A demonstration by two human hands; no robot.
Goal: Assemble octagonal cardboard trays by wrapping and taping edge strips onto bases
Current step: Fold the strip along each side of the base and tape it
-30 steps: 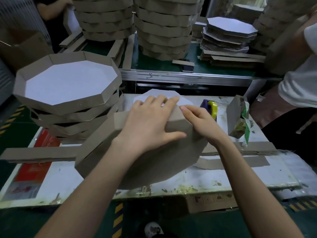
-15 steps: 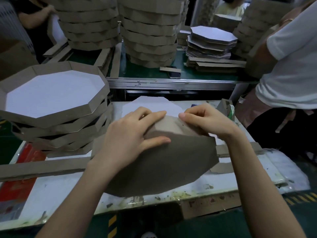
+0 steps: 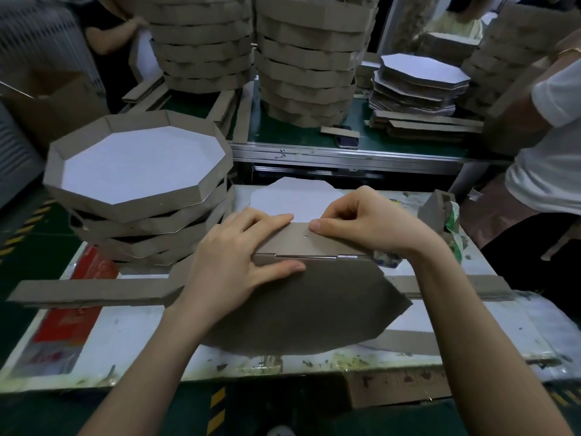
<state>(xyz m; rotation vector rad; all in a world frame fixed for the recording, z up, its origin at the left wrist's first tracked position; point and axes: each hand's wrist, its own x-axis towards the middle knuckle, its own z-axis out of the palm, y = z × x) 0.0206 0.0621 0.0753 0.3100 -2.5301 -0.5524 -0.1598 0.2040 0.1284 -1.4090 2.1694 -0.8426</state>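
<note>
A brown octagonal base [image 3: 314,303] lies tilted, underside up, on the white worktable [image 3: 125,335]. A brown edge strip [image 3: 327,242] stands along its far side. My left hand [image 3: 232,265] presses the strip with nearly straight fingers, its thumb flat on the base. My right hand [image 3: 367,225] pinches the strip's top edge with curled fingers, thumb on its near face. A white octagonal sheet [image 3: 292,196] shows just behind the strip.
A stack of finished trays [image 3: 135,171] stands at the left. Loose strips [image 3: 88,291] lie across the table under the base. A cardboard block with green tape [image 3: 440,209] sits at the right, near a person in white [image 3: 547,171]. Tall tray stacks [image 3: 308,73] and flat bases [image 3: 418,80] fill the back bench.
The base has tipped and turned, so a straight run of the strip faces me. Both hands have shifted to that far edge. My right fingers have curled onto the strip.
</note>
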